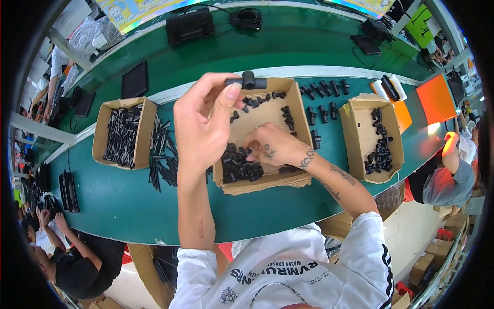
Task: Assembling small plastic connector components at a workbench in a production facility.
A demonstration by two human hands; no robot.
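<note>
left hand (203, 121) pinches T-fitting (247, 81) by its bar | right hand (270, 147) curled over parts in box (296, 103) | light, rigid plastic, likely slippery

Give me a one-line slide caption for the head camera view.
Left hand lifts a black T-shaped plastic part while the right hand reaches into a cardboard box of small black parts.

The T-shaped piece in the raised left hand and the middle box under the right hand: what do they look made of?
T-shaped piece: probably moulded plastic, matte black with a dull sheen. Middle box: corrugated cardboard, raw brown, with layered flaps at its near edge. Left hand pinches the piece; right hand reaches inside.
</note>
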